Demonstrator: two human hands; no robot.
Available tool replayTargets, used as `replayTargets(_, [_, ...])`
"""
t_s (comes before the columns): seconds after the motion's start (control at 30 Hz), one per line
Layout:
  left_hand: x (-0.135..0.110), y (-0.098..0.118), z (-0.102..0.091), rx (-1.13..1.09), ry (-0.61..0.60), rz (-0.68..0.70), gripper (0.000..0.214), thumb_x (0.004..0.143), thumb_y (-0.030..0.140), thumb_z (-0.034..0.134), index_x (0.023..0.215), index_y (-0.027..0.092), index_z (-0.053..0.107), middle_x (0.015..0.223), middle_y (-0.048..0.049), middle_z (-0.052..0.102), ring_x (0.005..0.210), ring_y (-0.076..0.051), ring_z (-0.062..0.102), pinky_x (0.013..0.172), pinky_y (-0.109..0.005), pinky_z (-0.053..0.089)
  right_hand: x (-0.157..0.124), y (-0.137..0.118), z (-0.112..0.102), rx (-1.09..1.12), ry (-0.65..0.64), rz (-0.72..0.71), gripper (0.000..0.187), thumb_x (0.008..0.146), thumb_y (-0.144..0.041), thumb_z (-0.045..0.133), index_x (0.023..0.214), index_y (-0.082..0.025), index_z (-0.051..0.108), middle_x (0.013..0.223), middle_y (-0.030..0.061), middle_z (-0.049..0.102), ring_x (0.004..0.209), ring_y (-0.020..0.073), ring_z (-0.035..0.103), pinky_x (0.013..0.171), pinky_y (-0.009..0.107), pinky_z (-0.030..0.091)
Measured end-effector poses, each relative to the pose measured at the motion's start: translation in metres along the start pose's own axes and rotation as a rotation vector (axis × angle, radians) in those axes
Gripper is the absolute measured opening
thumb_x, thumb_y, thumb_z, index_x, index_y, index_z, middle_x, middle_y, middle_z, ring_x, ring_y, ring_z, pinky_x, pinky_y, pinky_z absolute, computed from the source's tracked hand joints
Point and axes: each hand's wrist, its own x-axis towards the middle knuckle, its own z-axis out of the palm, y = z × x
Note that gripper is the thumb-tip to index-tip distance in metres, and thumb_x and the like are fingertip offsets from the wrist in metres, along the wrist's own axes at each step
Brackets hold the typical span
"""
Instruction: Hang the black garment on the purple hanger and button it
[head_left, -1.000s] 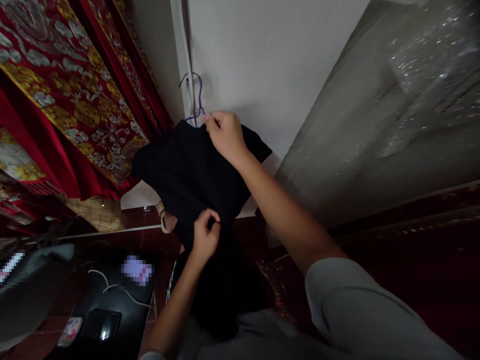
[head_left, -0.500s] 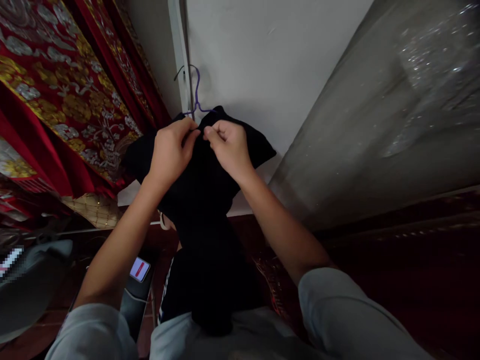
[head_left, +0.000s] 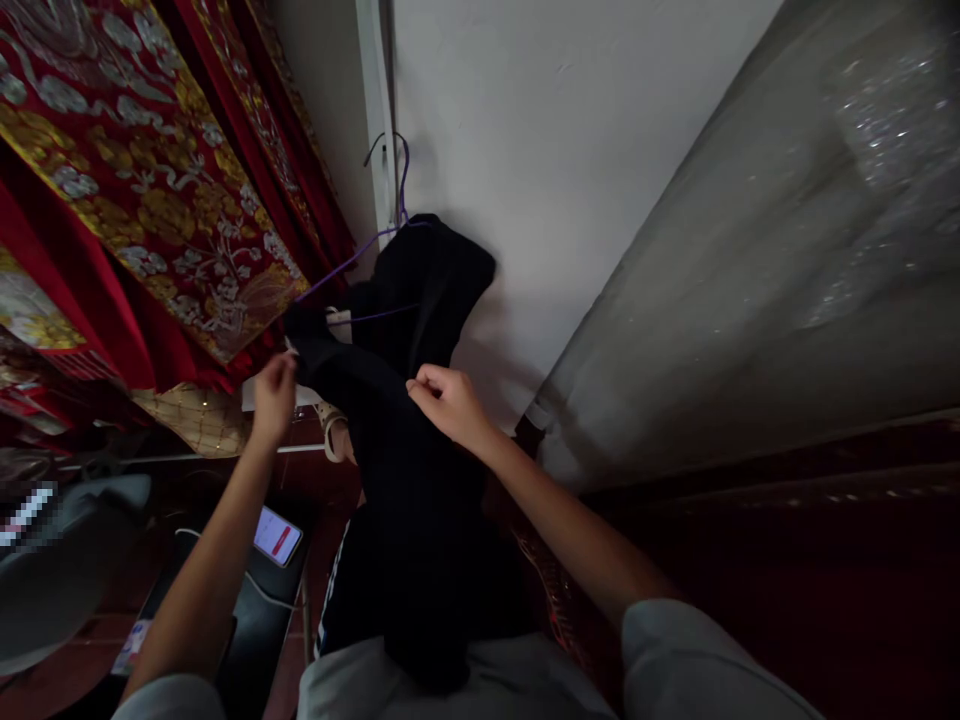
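A black garment (head_left: 379, 375) hangs partly on a purple wire hanger (head_left: 341, 268), which is hooked on a pale vertical strip at the wall. The hanger's left arm is bare; cloth still covers its right arm. My left hand (head_left: 276, 398) is closed on the garment's left edge, fingers pinched. Lower and nearer the middle, my right hand (head_left: 448, 402) pinches the front of the cloth between thumb and forefinger. The dark folds blend together, so the exact parts of the garment held cannot be made out.
Red curtains (head_left: 187, 230) with gold and silver patterns hang at the left. A lit phone (head_left: 277, 537) lies on a dark surface beside a white cable. A grey, plastic-covered panel (head_left: 697, 270) leans at the right. My sandalled foot (head_left: 335, 435) shows below.
Both hands have come down from the collar, the left one moving outward to the left. The garment's left shoulder has slipped off the hanger, baring its purple arm and lower bar.
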Motion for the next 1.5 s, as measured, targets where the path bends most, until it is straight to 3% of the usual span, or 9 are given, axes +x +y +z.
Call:
replayTargets(0.13, [-0.04, 0.015, 0.029, 0.018, -0.218, -0.036, 0.037, 0.097, 0.05, 0.066, 0.079, 0.018, 0.068, 0.066, 0.001, 0.066, 0.06, -0.013, 0.056, 0.056, -0.026, 0.042, 0.004, -0.01, -0.009, -0.126, -0.165, -0.022, 0.021, 0.085, -0.041, 0.072, 0.084, -0.021, 0.064, 0.072, -0.0006, 0.064, 0.068, 0.0153, 0.059, 0.068, 0.03, 0.043])
replayTargets(0.3, [-0.018, 0.09, 0.052, -0.086, -0.143, -0.06, 0.032, 0.105, 0.046, 0.053, 0.098, 0.021, 0.072, 0.094, -0.0051, 0.073, 0.091, -0.02, 0.068, 0.084, -0.033, 0.055, 0.011, -0.022, -0.003, -0.004, -0.345, -0.15, 0.081, 0.065, -0.043, 0.092, 0.135, -0.023, 0.057, 0.137, 0.0129, 0.063, 0.121, 0.0287, 0.062, 0.105, 0.045, 0.049])
replayTargets(0.43, [0.007, 0.133, 0.068, -0.08, -0.059, 0.067, 0.038, 0.102, 0.053, 0.056, 0.114, 0.022, 0.074, 0.121, -0.0097, 0.069, 0.121, -0.025, 0.062, 0.11, -0.042, 0.048, 0.014, -0.041, 0.007, 0.29, -0.329, -0.087, 0.042, 0.086, -0.038, 0.072, 0.124, -0.022, 0.065, 0.12, 0.0072, 0.071, 0.111, 0.0244, 0.067, 0.099, 0.039, 0.054])
replayTargets(0.53, [0.01, 0.124, 0.077, -0.17, -0.147, 0.005, 0.055, 0.1, 0.067, 0.048, 0.122, 0.023, 0.073, 0.128, -0.0114, 0.069, 0.131, -0.027, 0.059, 0.116, -0.045, 0.045, 0.021, -0.057, -0.008, 0.294, -0.304, 0.004, 0.013, 0.086, -0.03, 0.064, 0.09, -0.02, 0.07, 0.086, 0.0025, 0.071, 0.083, 0.0195, 0.066, 0.074, 0.031, 0.053])
replayTargets(0.7, [-0.008, 0.076, 0.074, -0.091, -0.624, -0.147, 0.042, 0.089, 0.063, 0.068, 0.073, 0.025, 0.072, 0.064, -0.002, 0.067, 0.073, -0.025, 0.071, 0.116, -0.052, 0.044, 0.06, -0.059, -0.061, -0.048, -0.127, -0.267, 0.009, 0.073, -0.011, 0.063, 0.072, -0.018, 0.069, 0.073, 0.0004, 0.068, 0.076, 0.0181, 0.064, 0.074, 0.03, 0.05])
replayTargets(0.9, [0.01, 0.06, 0.024, 0.732, -0.703, -0.096, 0.018, 0.084, 0.033, 0.073, 0.099, 0.022, 0.075, 0.088, -0.0091, 0.075, 0.102, -0.036, 0.072, 0.12, -0.074, 0.013, 0.13, 0.007, -0.046, -0.007, 0.087, -0.117, 0.023, 0.079, -0.011, 0.063, 0.098, -0.017, 0.074, 0.091, 0.0046, 0.075, 0.085, 0.0186, 0.067, 0.08, 0.032, 0.053])
replayTargets(1.1, [0.03, 0.065, -0.013, 1.06, -0.93, -0.412, 0.039, 0.098, 0.045, 0.049, 0.113, 0.02, 0.075, 0.119, -0.0189, 0.075, 0.114, -0.038, 0.07, 0.1, -0.051, 0.05, 0.129, 0.043, -0.045, -0.329, 0.168, 0.133, 0.029, 0.081, -0.032, 0.072, 0.06, -0.02, 0.056, 0.056, 0.0024, 0.054, 0.07, 0.0211, 0.062, 0.065, 0.029, 0.046])
replayTargets(1.3, [0.04, 0.066, -0.004, 0.737, -0.511, -0.221, 0.031, 0.096, 0.025, 0.039, 0.094, 0.015, 0.068, 0.096, -0.0148, 0.074, 0.093, -0.027, 0.07, 0.088, -0.038, 0.052, 0.109, 0.036, -0.094, -0.398, 0.306, 0.078, 0.041, 0.078, -0.028, 0.072, 0.051, -0.022, 0.041, 0.051, -0.0011, 0.041, 0.06, 0.0181, 0.055, 0.059, 0.03, 0.039])
replayTargets(1.5, [0.082, 0.092, 0.053, 0.312, -0.106, 0.101, 0.032, 0.094, 0.014, 0.044, 0.121, 0.019, 0.06, 0.109, -0.0079, 0.072, 0.106, -0.02, 0.068, 0.101, -0.035, 0.051, 0.081, 0.013, -0.072, -0.246, 0.241, 0.033, 0.033, 0.083, -0.035, 0.067, 0.057, -0.02, 0.053, 0.057, 0.002, 0.058, 0.063, 0.0199, 0.062, 0.06, 0.031, 0.045])
